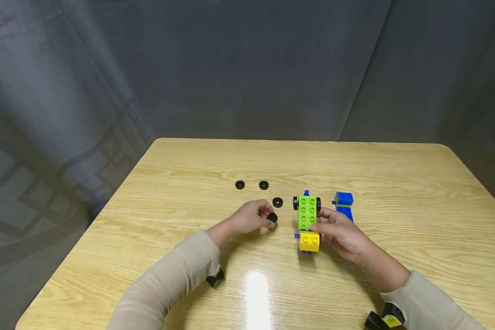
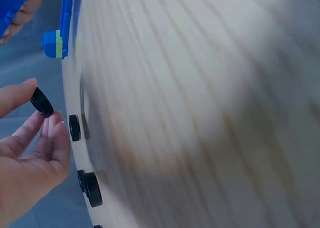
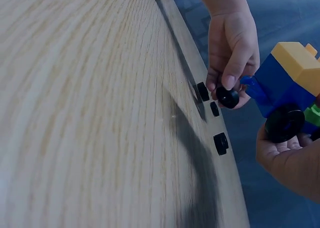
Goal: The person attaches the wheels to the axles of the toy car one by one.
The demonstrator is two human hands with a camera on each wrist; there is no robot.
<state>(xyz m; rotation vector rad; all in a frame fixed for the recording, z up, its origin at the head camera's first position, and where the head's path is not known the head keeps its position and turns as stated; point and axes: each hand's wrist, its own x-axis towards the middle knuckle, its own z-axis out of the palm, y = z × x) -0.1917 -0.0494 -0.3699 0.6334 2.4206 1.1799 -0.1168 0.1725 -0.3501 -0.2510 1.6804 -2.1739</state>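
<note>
My left hand [image 1: 249, 217] pinches a small black toy wheel [image 1: 272, 218] between thumb and fingers, just left of a building-block car. The right hand [image 1: 343, 234] grips that car [image 1: 307, 215] by its right side, above the table. Its top is a green studded block with a yellow block [image 1: 310, 242] at the near end, and its underside is blue. Black wheels sit at the far end on both sides and at the near right, partly behind my fingers. At the near left a bare blue peg [image 3: 248, 81] sticks out, close to the pinched wheel.
Three loose black wheels, a left one [image 1: 240, 184], a middle one [image 1: 264, 185] and a nearer one [image 1: 277, 202], lie on the wooden table [image 1: 181, 169]. Behind my right hand is another blue block piece [image 1: 344, 199] with a green layer. A grey curtain [image 1: 247, 68] hangs beyond the table.
</note>
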